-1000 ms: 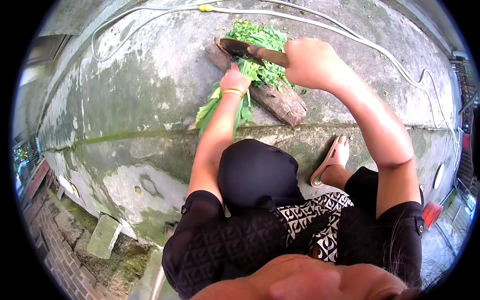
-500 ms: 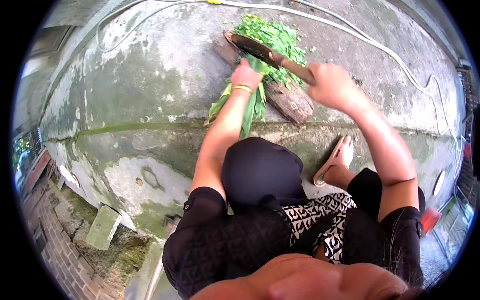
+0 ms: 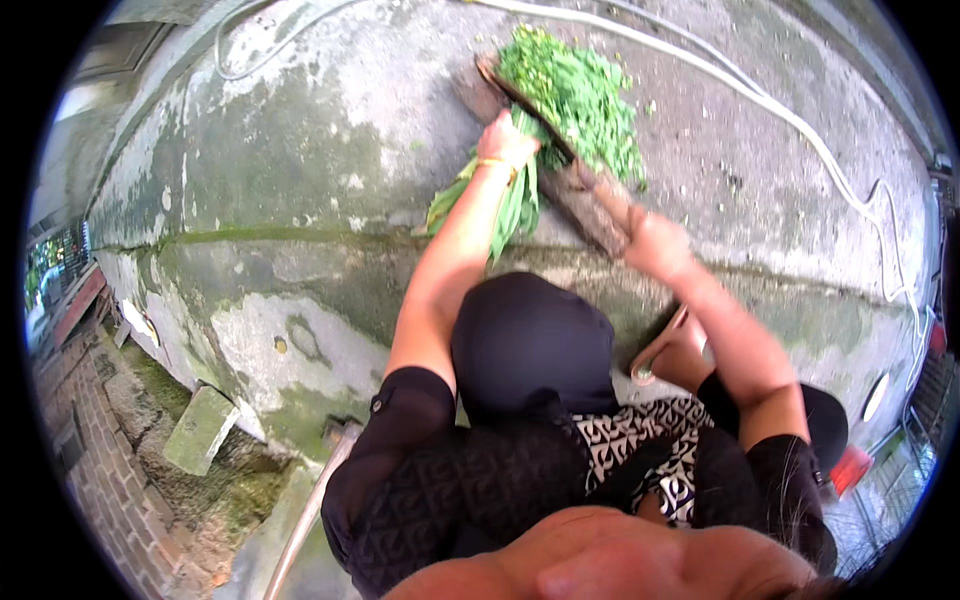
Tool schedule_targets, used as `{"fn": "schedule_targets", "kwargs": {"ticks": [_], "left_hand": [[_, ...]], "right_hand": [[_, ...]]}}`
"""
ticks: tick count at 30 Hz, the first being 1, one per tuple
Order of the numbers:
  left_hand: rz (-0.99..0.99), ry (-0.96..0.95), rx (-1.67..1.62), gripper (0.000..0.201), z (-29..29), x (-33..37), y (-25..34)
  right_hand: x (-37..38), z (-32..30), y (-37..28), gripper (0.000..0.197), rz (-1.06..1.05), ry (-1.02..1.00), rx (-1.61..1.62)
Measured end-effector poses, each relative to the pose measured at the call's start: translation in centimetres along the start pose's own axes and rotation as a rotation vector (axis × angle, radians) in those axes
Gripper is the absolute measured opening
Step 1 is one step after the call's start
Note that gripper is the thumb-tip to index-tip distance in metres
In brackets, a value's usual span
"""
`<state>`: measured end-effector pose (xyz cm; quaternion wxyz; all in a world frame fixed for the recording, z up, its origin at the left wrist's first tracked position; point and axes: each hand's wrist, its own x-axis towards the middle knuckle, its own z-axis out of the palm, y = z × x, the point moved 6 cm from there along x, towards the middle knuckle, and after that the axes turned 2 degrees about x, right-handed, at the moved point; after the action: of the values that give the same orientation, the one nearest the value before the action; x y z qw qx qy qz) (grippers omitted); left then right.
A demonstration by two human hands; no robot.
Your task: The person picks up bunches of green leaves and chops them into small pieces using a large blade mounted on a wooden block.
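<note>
My left hand [image 3: 508, 143] is closed round a bunch of long green leaves [image 3: 517, 207], whose loose ends hang toward me. Under the bunch lies a short wooden log [image 3: 590, 215]. In my right hand [image 3: 657, 245] is the wooden handle of a large cleaver [image 3: 533, 113]. Its dark blade is down edge-on at the log, just right of my left fingers, between the held leaves and a heap of chopped greens [image 3: 580, 95]. The heap rests on the concrete along the log's far right side. Whether the edge touches the wood cannot be made out.
A pale hose [image 3: 760, 95] curves across the concrete ledge [image 3: 300, 130] behind the greens and down its right side. At the lower left are a long-handled tool [image 3: 310, 515], a loose concrete block [image 3: 202, 430] and brick paving [image 3: 110, 480]. My sandalled foot [image 3: 675, 350] is below the log.
My right hand has come down and nearer to me, and the cleaver blade has dropped from above the log to beside the held leaves. My left hand keeps its grip.
</note>
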<state>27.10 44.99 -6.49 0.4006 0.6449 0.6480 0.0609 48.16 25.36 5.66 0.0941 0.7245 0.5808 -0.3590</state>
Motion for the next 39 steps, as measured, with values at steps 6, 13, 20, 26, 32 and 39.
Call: {"fn": "schedule_targets", "kwargs": {"ticks": [6, 13, 20, 26, 32, 39], "left_hand": [[0.001, 0.004, 0.221, 0.07, 0.1, -1.8, 3.8], [-0.057, 0.082, 0.343, 0.085, -0.7, -0.8, 3.6], [0.021, -0.126, 0.39, 0.121, -1.5, -3.6, 3.2], [0.013, 0.287, -0.183, 0.094, 3.7, -2.4, -2.4], [0.022, 0.204, -0.138, 0.085, 2.9, -3.0, -0.2], [0.059, 0.102, 0.417, 0.058, -1.5, -1.9, 3.2]], "right_hand": [[-0.8, -17.6, -8.3, 0.02, -0.255, 0.166, -0.164], [-3.1, -7.2, -4.8, 0.034, -0.195, 0.128, -0.032], [-2.7, -5.2, -2.6, 0.034, -0.124, 0.059, 0.008], [0.8, 1.7, 1.3, 0.036, -0.086, 0.03, 0.101], [0.1, -3.3, -0.2, 0.045, -0.02, -0.086, 0.023], [-0.6, -19.3, -11.5, 0.061, -0.288, 0.072, -0.283]]}}
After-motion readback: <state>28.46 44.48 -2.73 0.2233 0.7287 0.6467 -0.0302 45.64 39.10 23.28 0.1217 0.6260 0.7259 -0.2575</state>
